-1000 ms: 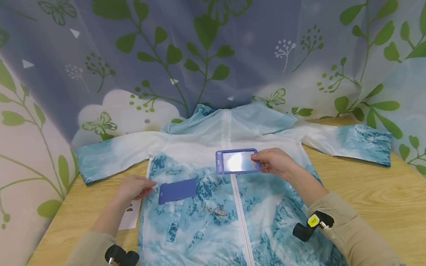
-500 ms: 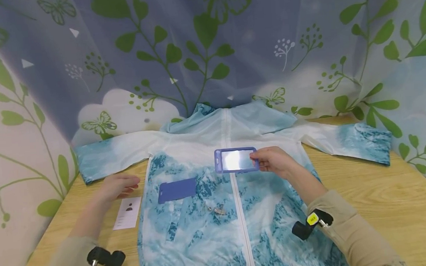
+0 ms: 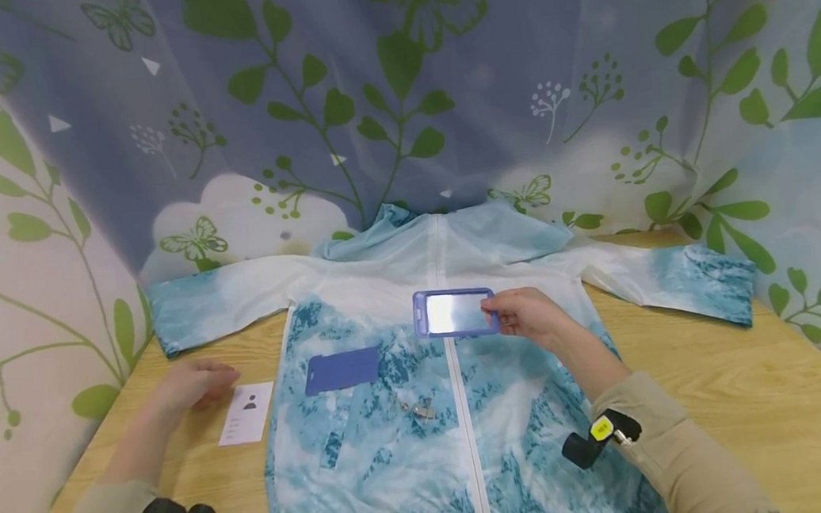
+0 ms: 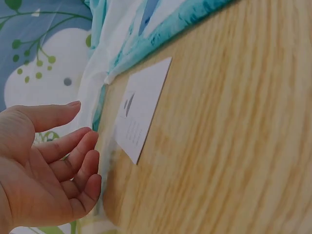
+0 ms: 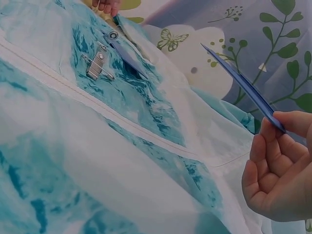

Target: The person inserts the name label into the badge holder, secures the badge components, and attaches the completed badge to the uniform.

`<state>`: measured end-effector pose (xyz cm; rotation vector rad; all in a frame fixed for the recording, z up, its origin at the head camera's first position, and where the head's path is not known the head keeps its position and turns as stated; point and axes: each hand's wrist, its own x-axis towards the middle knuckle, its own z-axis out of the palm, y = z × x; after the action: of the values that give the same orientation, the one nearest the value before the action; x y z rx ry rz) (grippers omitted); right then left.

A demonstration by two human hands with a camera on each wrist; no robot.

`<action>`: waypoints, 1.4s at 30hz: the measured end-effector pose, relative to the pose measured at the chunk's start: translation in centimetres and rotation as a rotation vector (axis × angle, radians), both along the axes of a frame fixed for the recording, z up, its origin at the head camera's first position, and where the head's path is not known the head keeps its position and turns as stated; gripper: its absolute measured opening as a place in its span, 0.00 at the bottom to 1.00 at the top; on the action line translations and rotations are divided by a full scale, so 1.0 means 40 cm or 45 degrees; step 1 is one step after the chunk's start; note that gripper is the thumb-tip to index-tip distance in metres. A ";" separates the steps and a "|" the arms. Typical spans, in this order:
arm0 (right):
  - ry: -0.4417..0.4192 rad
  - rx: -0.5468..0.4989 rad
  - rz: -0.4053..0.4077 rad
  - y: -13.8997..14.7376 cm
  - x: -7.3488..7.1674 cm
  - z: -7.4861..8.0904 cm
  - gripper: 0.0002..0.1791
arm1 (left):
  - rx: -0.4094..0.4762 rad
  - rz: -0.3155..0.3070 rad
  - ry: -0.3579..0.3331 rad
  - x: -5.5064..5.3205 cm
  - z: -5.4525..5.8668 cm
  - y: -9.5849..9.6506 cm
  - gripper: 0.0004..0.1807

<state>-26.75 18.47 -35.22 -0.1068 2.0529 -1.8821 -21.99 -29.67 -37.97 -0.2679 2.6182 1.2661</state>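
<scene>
My right hand [image 3: 532, 315] pinches one end of a blue badge holder frame [image 3: 423, 327] with a clear window, held above the jacket [image 3: 390, 480]. In the right wrist view the badge holder [image 5: 243, 87] shows edge-on between thumb and fingers. My left hand [image 3: 194, 383] is beside a white ID card [image 3: 247, 415] that lies on the table. The left wrist view shows that hand [image 4: 53, 165] with loosely bent fingers and nothing in them, a little apart from the card [image 4: 139, 112]. A flat blue panel [image 3: 342, 371] rests on the jacket's chest.
A small metal badge clip [image 3: 423, 409] lies on the jacket near its white zipper [image 3: 465, 419]. The jacket is spread flat, sleeves out, on a wooden table [image 3: 705, 379]. A leaf-patterned curtain [image 3: 370, 92] rises behind and at both sides.
My left hand has moved left, away from the blue panel and past the ID card, uncovering the card. The right hand keeps the badge holder at nearly the same place.
</scene>
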 end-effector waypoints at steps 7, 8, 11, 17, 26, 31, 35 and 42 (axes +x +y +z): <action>0.015 -0.002 -0.001 0.004 0.002 -0.004 0.11 | -0.044 0.005 -0.038 0.008 -0.004 0.003 0.26; 0.019 -0.004 0.002 0.005 0.002 -0.004 0.11 | -0.059 0.006 -0.044 0.008 -0.004 0.005 0.26; 0.029 -0.015 0.016 0.008 0.000 -0.004 0.12 | -0.111 -0.006 -0.057 0.006 -0.001 0.010 0.28; 0.040 -0.033 0.041 0.011 -0.001 -0.012 0.12 | -0.205 -0.039 -0.079 -0.001 0.000 0.010 0.25; 0.044 -0.037 0.032 0.012 -0.001 -0.016 0.12 | -0.232 -0.057 -0.098 -0.002 -0.007 0.013 0.25; 0.047 -0.039 0.042 0.014 0.002 -0.019 0.12 | -0.289 -0.148 -0.064 -0.001 -0.011 0.024 0.28; 0.046 -0.049 0.056 0.009 0.002 -0.021 0.11 | -0.317 -0.185 -0.038 0.002 -0.013 0.030 0.29; 0.056 -0.046 0.073 -0.002 0.002 -0.020 0.11 | -0.309 -0.156 -0.045 0.006 -0.013 0.034 0.24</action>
<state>-26.67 18.40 -36.03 -0.2153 2.0227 -1.8985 -21.77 -28.31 -38.51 -0.1643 2.7106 0.8980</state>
